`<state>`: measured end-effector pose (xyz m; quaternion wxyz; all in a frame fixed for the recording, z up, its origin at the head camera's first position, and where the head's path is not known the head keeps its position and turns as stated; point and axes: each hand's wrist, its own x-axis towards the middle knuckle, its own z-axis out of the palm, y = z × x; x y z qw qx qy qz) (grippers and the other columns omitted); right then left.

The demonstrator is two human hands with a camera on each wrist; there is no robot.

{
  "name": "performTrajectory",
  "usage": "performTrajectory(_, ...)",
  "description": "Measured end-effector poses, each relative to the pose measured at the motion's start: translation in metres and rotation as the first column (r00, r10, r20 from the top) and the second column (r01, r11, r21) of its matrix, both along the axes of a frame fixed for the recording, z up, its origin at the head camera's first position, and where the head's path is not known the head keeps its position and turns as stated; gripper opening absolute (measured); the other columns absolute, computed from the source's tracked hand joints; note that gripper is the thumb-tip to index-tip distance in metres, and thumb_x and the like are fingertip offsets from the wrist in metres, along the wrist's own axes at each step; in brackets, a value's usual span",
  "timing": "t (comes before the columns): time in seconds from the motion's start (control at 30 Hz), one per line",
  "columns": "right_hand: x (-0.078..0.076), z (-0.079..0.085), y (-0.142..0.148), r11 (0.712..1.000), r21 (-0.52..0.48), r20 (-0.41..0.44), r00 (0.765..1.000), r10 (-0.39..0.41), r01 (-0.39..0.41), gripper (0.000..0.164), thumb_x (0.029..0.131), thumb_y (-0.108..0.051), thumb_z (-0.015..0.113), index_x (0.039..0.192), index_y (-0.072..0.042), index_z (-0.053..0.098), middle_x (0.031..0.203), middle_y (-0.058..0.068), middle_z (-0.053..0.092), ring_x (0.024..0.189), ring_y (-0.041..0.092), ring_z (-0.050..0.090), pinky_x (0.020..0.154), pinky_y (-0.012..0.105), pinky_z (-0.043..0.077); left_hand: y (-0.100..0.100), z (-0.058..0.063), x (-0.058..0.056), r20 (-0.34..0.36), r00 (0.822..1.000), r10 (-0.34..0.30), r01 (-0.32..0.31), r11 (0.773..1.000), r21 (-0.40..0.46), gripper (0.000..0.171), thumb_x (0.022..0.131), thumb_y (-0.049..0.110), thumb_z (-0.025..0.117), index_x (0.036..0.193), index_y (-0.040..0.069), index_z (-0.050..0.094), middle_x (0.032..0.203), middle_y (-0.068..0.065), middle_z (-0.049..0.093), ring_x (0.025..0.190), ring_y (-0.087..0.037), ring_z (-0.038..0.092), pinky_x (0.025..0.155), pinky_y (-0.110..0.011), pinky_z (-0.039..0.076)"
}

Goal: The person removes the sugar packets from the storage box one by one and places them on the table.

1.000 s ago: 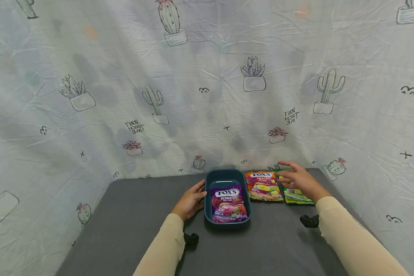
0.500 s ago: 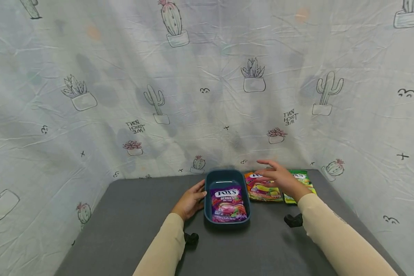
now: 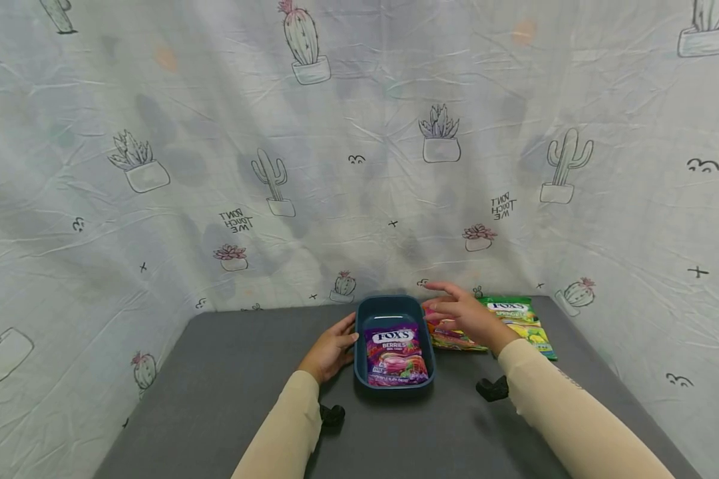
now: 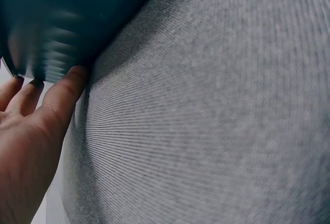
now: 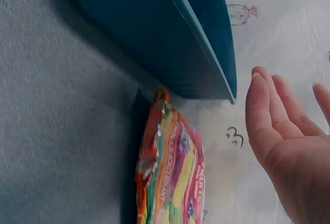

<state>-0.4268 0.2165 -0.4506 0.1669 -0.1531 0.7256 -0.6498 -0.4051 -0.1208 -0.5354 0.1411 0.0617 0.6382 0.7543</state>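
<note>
A dark blue plastic tub [image 3: 395, 392] stands on the grey table, with a purple bag of Fox's Berries candy [image 3: 397, 362] lying inside. My left hand [image 3: 328, 350] rests against the tub's left side. In the left wrist view its relaxed fingers [image 4: 64, 92] touch the outer wall. To the tub's right, my right hand [image 3: 464, 314] hovers with fingers spread and holds nothing. Beneath it lies an orange bag of Fox's Fruits candy [image 3: 455, 340], partly covered by the hand in the head view. The right wrist view has that bag [image 5: 172, 170] beside the tub, apart from the hand.
A green and yellow bag of Fox's candy [image 3: 518, 319] lies at the table's right rear. A pale curtain [image 3: 389, 186] printed with cacti hangs right behind the table [image 3: 245, 392] and along both sides.
My right hand has moved left, from over the green bag, across the orange bag, to near the tub's right rim. The left hand and the tub have stayed put.
</note>
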Motion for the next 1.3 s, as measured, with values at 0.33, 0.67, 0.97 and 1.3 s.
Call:
performTrajectory(0.33,0.012,-0.003,-0.025,0.996,-0.044,0.074,0.994,0.082,-0.078,0.06,0.117,-0.012,0.05,0.172,-0.008,0.028,0.16,0.037,0.038,0.146,0.058,0.042,0.105,0.061,0.052,0.0,-0.003,0.0,-0.001,1.0,0.003,-0.003,1.0,-0.001,0.064,0.114,0.005,0.05,0.173,0.004,0.026,0.175,-0.021,0.028,0.155,-0.043,0.035,0.115,-0.067,0.038)
performTrajectory(0.67,0.019,-0.001,-0.045,0.998,0.009,0.18,0.982,0.06,-0.062,0.065,0.113,-0.017,0.059,0.169,-0.004,0.029,0.166,0.036,0.031,0.15,0.06,0.033,0.107,0.07,0.046,-0.001,-0.004,-0.002,-0.012,1.0,-0.014,0.014,1.0,-0.004,0.064,0.114,0.006,0.05,0.173,0.004,0.025,0.175,-0.021,0.028,0.155,-0.044,0.035,0.115,-0.067,0.039)
performTrajectory(0.97,0.033,-0.008,-0.077,0.946,0.322,0.074,0.994,-0.076,0.049,0.07,0.106,-0.031,0.073,0.163,-0.004,0.042,0.15,0.023,0.055,0.131,0.043,0.058,0.101,0.065,0.053,-0.004,-0.006,-0.004,-0.018,1.0,-0.021,0.021,1.0,0.002,0.064,0.115,0.007,0.051,0.174,0.005,0.025,0.175,-0.019,0.029,0.156,-0.042,0.034,0.115,-0.066,0.039)
performTrajectory(1.3,0.037,-0.016,-0.101,0.879,0.456,0.043,0.983,-0.18,0.141,0.083,0.103,-0.034,0.076,0.164,0.005,0.034,0.158,0.034,0.042,0.136,0.048,0.05,0.109,0.069,0.044,-0.003,-0.003,-0.003,-0.025,0.999,-0.028,0.028,1.0,-0.013,0.065,0.115,0.008,0.05,0.174,0.004,0.022,0.176,-0.02,0.026,0.157,-0.042,0.031,0.114,-0.066,0.04)
